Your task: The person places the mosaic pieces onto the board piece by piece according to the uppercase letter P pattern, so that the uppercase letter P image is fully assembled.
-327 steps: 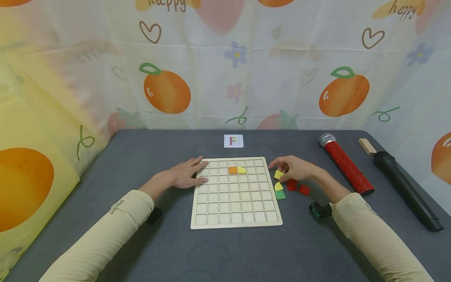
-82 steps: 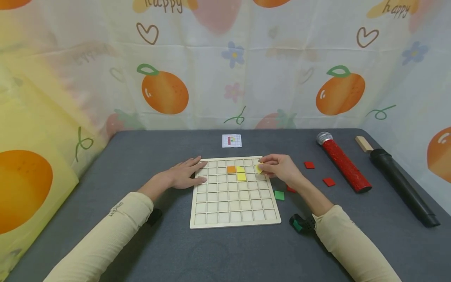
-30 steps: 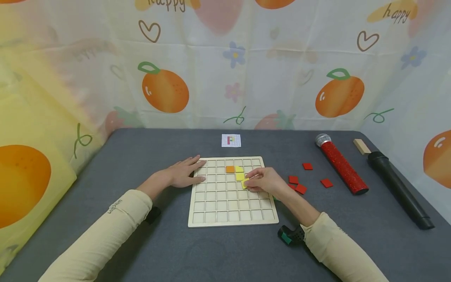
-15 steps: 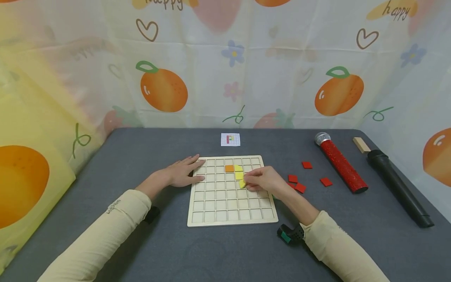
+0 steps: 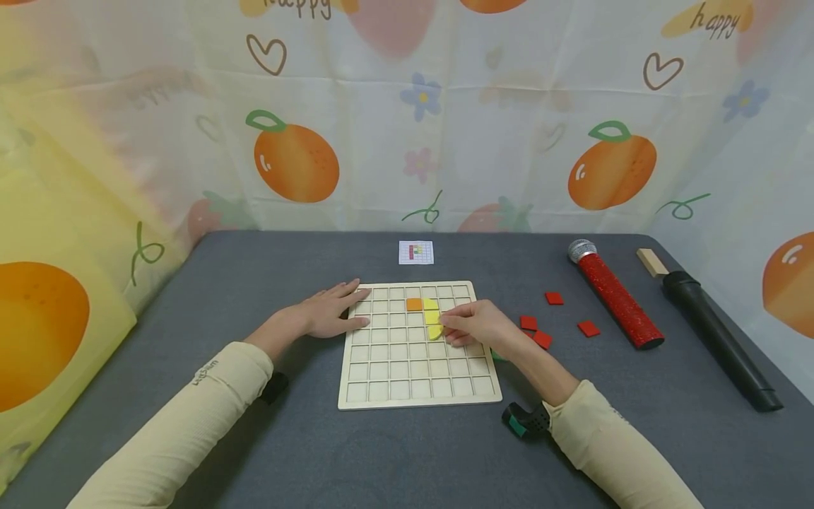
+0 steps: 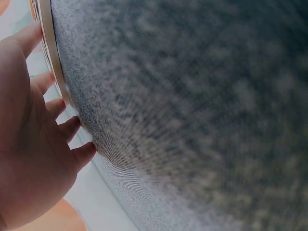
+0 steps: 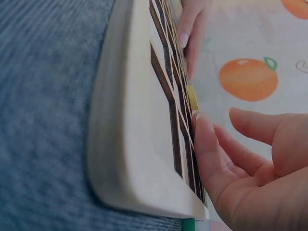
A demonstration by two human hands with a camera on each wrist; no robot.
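Observation:
In the head view, my left hand [image 5: 327, 313] rests with spread fingers on the left edge of the wooden grid board [image 5: 379, 391]. My right hand [image 5: 477, 326] is over the board's right half. One fingertip touches a yellow round-cornered tile [image 5: 435, 332] low in its cell; in the right wrist view another finger stands apart from it. Above that tile lie a yellow square tile [image 5: 432, 317] and another yellow tile [image 5: 430, 304], with an orange tile [image 5: 414, 304] to the left. A green tile [image 5: 497, 356] is mostly hidden behind the right hand.
Several red tiles, one nearest the far side [image 5: 555, 298], lie right of the board. A small pattern card [image 5: 416, 252] is behind it. At the right are a red microphone [image 5: 620, 300], a black microphone [image 5: 721, 339] and a wooden block [image 5: 652, 262].
Since the earliest frame, the yellow square tile has come onto the board. The rounded yellow tile was carried in from the right and now lies flat in the cell below it. The left hand stays put.

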